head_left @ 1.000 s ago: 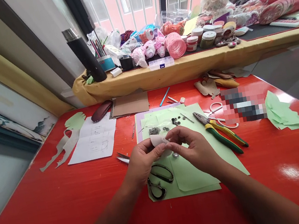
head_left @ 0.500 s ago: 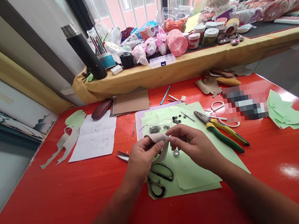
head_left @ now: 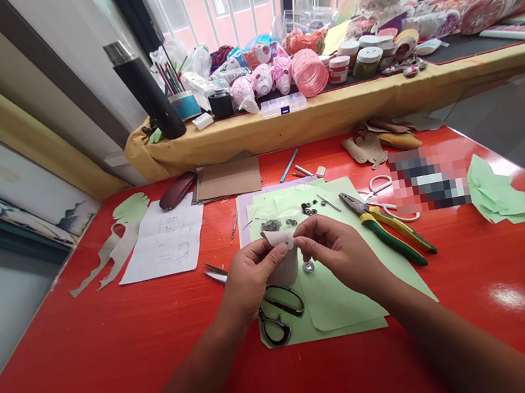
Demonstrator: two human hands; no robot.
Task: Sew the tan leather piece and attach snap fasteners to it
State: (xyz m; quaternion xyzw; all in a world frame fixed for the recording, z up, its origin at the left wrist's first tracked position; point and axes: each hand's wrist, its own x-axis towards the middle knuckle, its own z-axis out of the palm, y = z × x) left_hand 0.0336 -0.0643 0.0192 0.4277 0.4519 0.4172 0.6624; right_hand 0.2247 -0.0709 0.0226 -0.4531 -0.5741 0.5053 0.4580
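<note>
Between thumb and fingers, my left hand (head_left: 251, 276) pinches a pale grey-white piece of material (head_left: 277, 239) above the green sheets (head_left: 346, 297). My right hand (head_left: 338, 252) is closed at the piece's right end, its thumb and fingertips at a small round spot there. Part of the piece hangs down below the fingers. Just beneath my right fingertips lies a round metal disc (head_left: 308, 267). Black-handled scissors (head_left: 283, 315) lie under my left hand, which hides their middle. Small dark snap parts (head_left: 310, 208) and a metal rod (head_left: 328, 202) rest behind my hands.
Pliers (head_left: 390, 228) with green and yellow handles and white-handled scissors (head_left: 379, 184) lie right. A drawn paper (head_left: 161, 241) and a dark red case (head_left: 177, 191) are left. Green scraps (head_left: 506, 194) sit far right. Jars (head_left: 367, 61) and a black flask (head_left: 147, 91) stand on the back ledge.
The piece in my hands has turned, so its round spot and a broader hanging face now show. My hands have hardly shifted. The whole view has moved slightly.
</note>
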